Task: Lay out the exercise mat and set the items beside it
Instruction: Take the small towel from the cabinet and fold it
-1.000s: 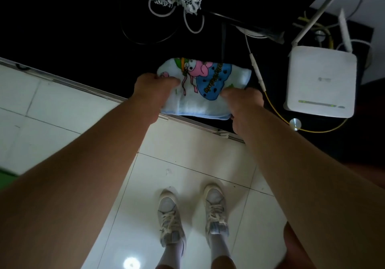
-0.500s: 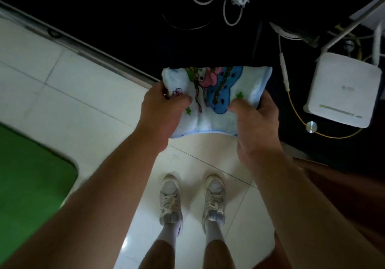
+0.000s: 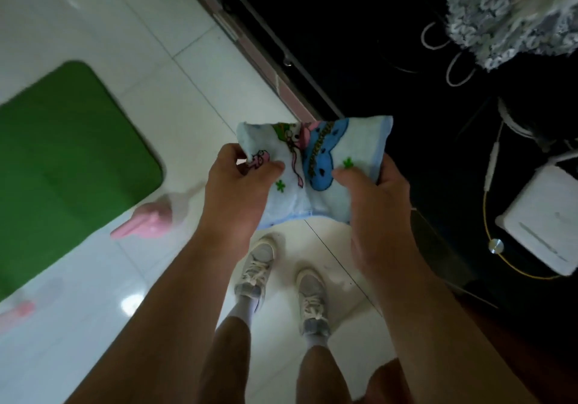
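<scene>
Left hand (image 3: 237,185) and right hand (image 3: 375,203) each pinch the folded cartoon towel (image 3: 316,166), grips closed on it; green mat (image 3: 62,166) lies far left on the floor (image 3: 175,97).

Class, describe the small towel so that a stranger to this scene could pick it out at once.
Find the green mat on the white tiled floor, then look right, above the shoes. There the left hand and right hand grip a folded towel. It alone is pale blue with bright cartoon prints, unlike the plain white box nearby.
</scene>
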